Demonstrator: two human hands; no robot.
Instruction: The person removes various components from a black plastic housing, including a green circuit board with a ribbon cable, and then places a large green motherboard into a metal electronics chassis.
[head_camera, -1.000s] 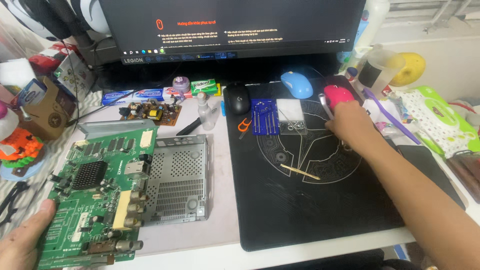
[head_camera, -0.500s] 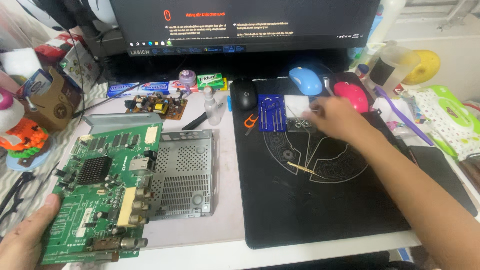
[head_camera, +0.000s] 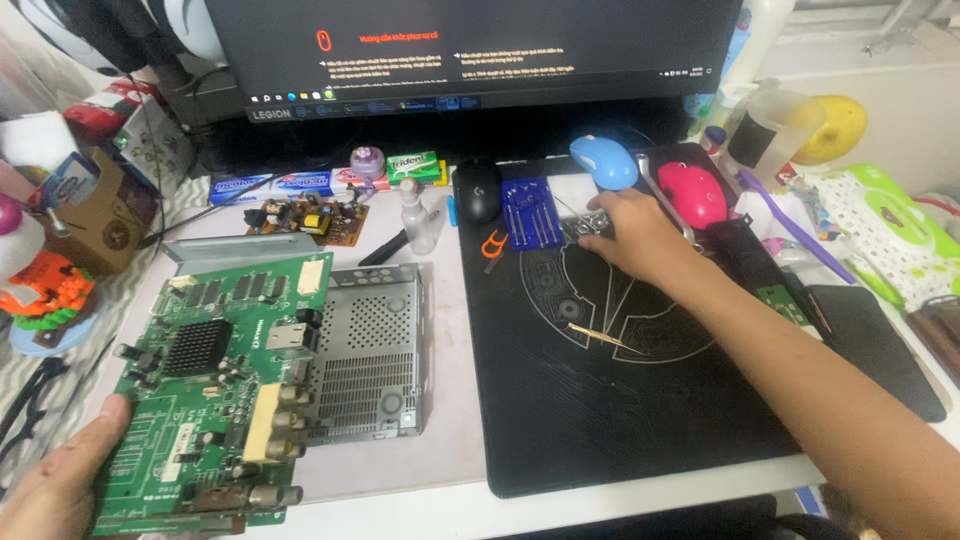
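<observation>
**Worktop layout**

The circuit board (head_camera: 215, 385) lies near left, the metal casing (head_camera: 370, 365) just right of it. The mat (head_camera: 640, 400) lies right of both; the bit holder (head_camera: 530, 212) and three mice sit along its far edge, before the monitor (head_camera: 480, 50).

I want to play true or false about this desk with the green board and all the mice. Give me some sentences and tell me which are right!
1. The left hand holds the green circuit board by its lower corner. True.
2. The right hand rests on the pink mouse. False: it reaches over the black mat beside the blue screwdriver set, and the pink mouse lies untouched next to it.
3. A metal case lies beside the green circuit board. True.
4. The blue mouse sits on the floor. False: it sits on the desk near the monitor.
</observation>
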